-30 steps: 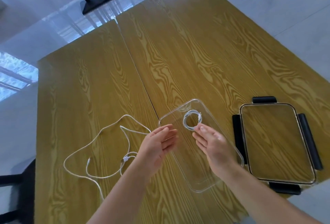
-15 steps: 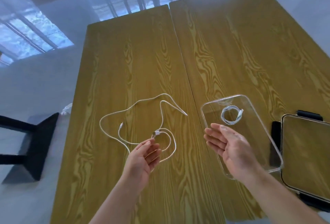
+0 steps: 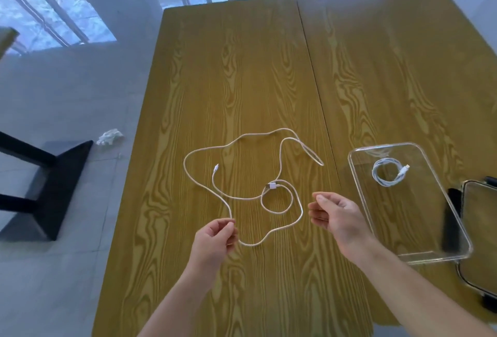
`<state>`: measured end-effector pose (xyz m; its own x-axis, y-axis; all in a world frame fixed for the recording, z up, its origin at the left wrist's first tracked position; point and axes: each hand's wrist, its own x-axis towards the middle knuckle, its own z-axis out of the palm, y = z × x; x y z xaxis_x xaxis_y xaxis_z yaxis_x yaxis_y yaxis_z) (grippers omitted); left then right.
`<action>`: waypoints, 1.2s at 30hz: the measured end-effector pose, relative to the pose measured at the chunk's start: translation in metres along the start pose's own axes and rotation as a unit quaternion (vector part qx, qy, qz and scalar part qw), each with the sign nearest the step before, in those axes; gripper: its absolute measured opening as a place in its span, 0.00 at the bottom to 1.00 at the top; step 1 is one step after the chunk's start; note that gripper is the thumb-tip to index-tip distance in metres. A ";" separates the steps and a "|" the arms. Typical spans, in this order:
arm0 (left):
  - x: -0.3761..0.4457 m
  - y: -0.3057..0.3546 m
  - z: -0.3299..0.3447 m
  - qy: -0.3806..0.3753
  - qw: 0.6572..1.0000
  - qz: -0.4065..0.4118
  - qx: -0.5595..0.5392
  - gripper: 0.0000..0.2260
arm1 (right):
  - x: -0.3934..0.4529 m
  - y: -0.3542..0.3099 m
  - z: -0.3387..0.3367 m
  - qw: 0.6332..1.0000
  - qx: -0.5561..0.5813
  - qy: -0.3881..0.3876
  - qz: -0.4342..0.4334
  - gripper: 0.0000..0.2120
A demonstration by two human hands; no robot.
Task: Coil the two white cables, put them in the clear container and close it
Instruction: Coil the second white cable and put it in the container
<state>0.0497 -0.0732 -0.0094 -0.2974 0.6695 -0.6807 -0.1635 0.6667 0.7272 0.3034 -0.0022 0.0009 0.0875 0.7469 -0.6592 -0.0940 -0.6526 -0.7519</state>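
One white charging cable (image 3: pixel 389 174) already coiled inside the clear container (image 3: pixel 457 252) near the table's right edge; second cable (image 3: pixel 279 172) loose mid-table (image 3: pixel 242 68), pinched by left hand (image 3: pixel 215 237); right hand (image 3: pixel 336 214) loosely curled, holding nothing; lid (image 3: pixel 478 229) not yet on.
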 end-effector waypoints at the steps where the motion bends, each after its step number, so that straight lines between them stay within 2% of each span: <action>1: 0.004 0.001 0.004 -0.008 0.999 0.017 0.035 0.06 | 0.003 0.004 0.003 1.000 -0.028 0.011 0.002 0.06; 7: 0.031 0.010 0.044 -0.047 0.961 0.148 0.229 0.05 | 0.020 0.021 0.014 0.981 -0.187 0.042 0.023 0.05; 10: 0.046 0.016 0.066 -0.052 0.934 0.199 0.292 0.05 | 0.029 0.025 0.017 0.974 -0.217 0.050 0.038 0.06; 12: 0.059 0.020 0.078 -0.055 0.900 0.242 0.358 0.06 | 0.034 0.027 0.018 0.973 -0.218 0.048 0.055 0.09; 16: 0.083 0.025 0.093 -0.028 0.825 0.298 0.480 0.12 | 0.043 0.028 0.019 0.976 -0.196 0.038 0.087 0.10; 19: 0.097 0.026 0.099 -0.019 0.785 0.322 0.529 0.13 | 0.049 0.027 0.019 0.980 -0.170 0.033 0.102 0.11; 22: 0.106 0.027 0.103 -0.030 0.760 0.331 0.559 0.12 | 0.056 0.025 0.020 0.980 -0.155 0.032 0.116 0.14; 26: 0.111 0.028 0.105 -0.025 0.751 0.343 0.563 0.08 | 0.057 0.024 0.022 0.980 -0.147 0.023 0.131 0.18; 29: 0.112 0.029 0.105 -0.028 0.752 0.348 0.560 0.08 | 0.053 0.022 0.022 0.987 -0.092 -0.003 0.133 0.17; 34: 0.105 0.034 0.092 -0.050 0.787 0.356 0.502 0.09 | 0.041 0.012 0.023 0.992 -0.031 -0.036 0.117 0.14; 36: 0.098 0.036 0.084 -0.057 0.791 0.371 0.484 0.09 | 0.034 0.007 0.026 0.993 -0.020 -0.047 0.109 0.13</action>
<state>0.0932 0.0443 -0.0573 0.1219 0.9824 -0.1417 0.8287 -0.0222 0.5592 0.2799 0.0222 -0.0261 -0.0241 0.5950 -0.8034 -0.0613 -0.8030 -0.5929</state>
